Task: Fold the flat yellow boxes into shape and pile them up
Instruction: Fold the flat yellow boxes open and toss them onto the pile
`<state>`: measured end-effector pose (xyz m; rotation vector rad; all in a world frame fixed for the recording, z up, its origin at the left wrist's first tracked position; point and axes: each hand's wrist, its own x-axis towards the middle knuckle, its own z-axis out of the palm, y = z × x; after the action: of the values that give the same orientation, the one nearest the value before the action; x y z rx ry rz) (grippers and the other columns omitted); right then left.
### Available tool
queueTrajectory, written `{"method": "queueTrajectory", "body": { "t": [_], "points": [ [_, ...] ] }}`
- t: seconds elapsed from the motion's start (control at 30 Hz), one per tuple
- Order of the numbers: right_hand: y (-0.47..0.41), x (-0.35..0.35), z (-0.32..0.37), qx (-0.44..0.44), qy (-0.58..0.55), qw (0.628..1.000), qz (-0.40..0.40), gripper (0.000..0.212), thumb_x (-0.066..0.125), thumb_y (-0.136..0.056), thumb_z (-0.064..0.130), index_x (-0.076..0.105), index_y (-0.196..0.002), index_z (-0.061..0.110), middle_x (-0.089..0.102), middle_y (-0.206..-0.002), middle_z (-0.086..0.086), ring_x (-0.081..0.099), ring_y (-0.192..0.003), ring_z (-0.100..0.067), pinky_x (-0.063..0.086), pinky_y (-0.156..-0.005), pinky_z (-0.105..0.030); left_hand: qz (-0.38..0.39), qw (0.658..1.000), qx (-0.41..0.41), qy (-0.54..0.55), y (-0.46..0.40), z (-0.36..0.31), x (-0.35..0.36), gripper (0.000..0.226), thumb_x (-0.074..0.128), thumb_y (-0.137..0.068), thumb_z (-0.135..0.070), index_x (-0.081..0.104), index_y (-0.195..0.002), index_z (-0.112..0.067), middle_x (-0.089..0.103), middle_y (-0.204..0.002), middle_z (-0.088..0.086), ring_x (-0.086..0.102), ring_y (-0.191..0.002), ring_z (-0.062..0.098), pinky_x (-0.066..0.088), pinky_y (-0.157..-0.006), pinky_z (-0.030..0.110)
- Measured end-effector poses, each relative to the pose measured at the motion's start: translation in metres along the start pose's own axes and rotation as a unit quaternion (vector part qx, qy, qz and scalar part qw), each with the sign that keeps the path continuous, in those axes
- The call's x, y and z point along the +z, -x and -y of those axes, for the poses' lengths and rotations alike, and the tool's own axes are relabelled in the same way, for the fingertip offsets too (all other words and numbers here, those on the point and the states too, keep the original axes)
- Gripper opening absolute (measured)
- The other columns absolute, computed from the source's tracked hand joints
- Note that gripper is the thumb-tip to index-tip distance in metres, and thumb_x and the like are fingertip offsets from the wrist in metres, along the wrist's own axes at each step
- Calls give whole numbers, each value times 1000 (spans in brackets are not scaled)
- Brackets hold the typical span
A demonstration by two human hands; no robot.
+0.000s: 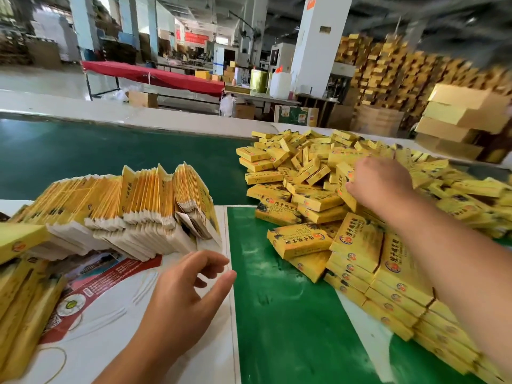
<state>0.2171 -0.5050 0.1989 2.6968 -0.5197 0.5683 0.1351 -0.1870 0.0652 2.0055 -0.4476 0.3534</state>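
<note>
A thick row of flat yellow boxes (133, 206) stands on edge at the left, white flaps facing me. My left hand (188, 295) hovers just in front of its right end with fingers loosely curled, holding nothing. A big loose pile of folded yellow boxes (304, 173) covers the right side. My right hand (379, 184) reaches into that pile and grips a folded yellow box (343, 181) that stands on its edge. Neatly stacked folded boxes (388, 295) lie under my right forearm.
A bright green mat (282, 314) lies between my hands, and a printed white sheet (116, 314) under the left one. More flat yellow packs (22, 300) sit at the far left. A dark green belt (110, 156) runs behind. Brown cartons (465, 117) stand at the back right.
</note>
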Motion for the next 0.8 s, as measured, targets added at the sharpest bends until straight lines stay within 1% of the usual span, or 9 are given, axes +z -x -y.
{"method": "queueTrajectory", "body": {
  "t": [0.07, 0.13, 0.2, 0.27, 0.37, 0.5, 0.6, 0.67, 0.8],
  "points": [
    [-2, 7, 6, 7, 36, 999, 14, 17, 61, -87, 22, 69, -97, 13, 69, -93, -10, 65, -83, -31, 41, -56, -28, 8, 1000, 5, -13, 0, 2, 1, 19, 61, -79, -51, 65, -91, -37, 65, -79, -20, 60, -84, 1, 54, -67, 21],
    [-2, 11, 12, 5, 79, 996, 35, 20, 62, -88, 30, 68, -100, 15, 69, -96, -7, 67, -86, -29, 41, -54, -28, 11, 1000, 9, -21, 0, 3, 2, 9, 67, -82, -42, 65, -90, -37, 65, -77, -19, 61, -82, 2, 54, -66, 23],
    [-1, 11, 18, -3, 97, 994, 59, 43, 62, -86, 57, 63, -87, 14, 64, -83, -4, 63, -75, -27, 38, -49, -26, 15, 1000, 12, -20, 0, 3, 2, 8, 67, -82, -40, 65, -89, -37, 65, -75, -19, 62, -80, 3, 54, -64, 23],
    [-1, 8, 23, -3, 83, 995, 62, 64, 51, -81, 76, 48, -68, 13, 51, -67, -3, 49, -58, -23, 34, -45, -24, 18, 1000, 14, -16, 0, 3, 2, 9, 67, -82, -43, 65, -88, -37, 65, -75, -18, 62, -79, 5, 53, -63, 24],
    [-3, -2, 33, -11, 13, 999, 32, 66, 41, -88, 73, 50, -67, 12, 43, -62, -4, 46, -58, -25, 30, -44, -24, 12, 1000, 14, -10, 1, 4, 3, 10, 65, -81, -45, 65, -87, -36, 65, -75, -17, 62, -78, 6, 54, -61, 27],
    [-1, -17, 59, -66, -55, 996, -24, 51, 48, -92, 59, 61, -78, 12, 44, -63, -3, 48, -67, -29, 27, -46, -23, -6, 1000, 4, -7, -1, 4, 2, 10, 64, -82, -42, 66, -84, -33, 65, -73, -17, 62, -78, 5, 52, -60, 25],
    [11, -25, 93, -146, -111, 983, -2, 47, 53, -88, 56, 71, -90, 13, 64, -78, -7, 57, -73, -30, 45, -54, -27, -31, 999, -13, 0, -2, 4, 2, 9, 63, -84, -38, 67, -79, -31, 65, -71, -16, 61, -76, 5, 51, -59, 23],
    [25, -24, 120, -208, -168, 963, 45, 49, 56, -86, 56, 73, -103, 13, 71, -95, -8, 64, -85, -29, 56, -71, -34, -57, 998, -21, 0, -2, 4, 0, 10, 64, -85, -35, 66, -77, -30, 65, -69, -14, 60, -73, 4, 50, -58, 20],
    [55, -12, 167, -251, -249, 920, 170, 83, 67, -81, 59, 42, -145, 13, 54, -142, -9, 51, -127, -30, 46, -98, -39, -99, 995, -18, -14, -5, 5, -4, 14, 65, -85, -28, 64, -72, -25, 62, -64, -11, 58, -63, 8, 45, -53, 20]
  ]
}}
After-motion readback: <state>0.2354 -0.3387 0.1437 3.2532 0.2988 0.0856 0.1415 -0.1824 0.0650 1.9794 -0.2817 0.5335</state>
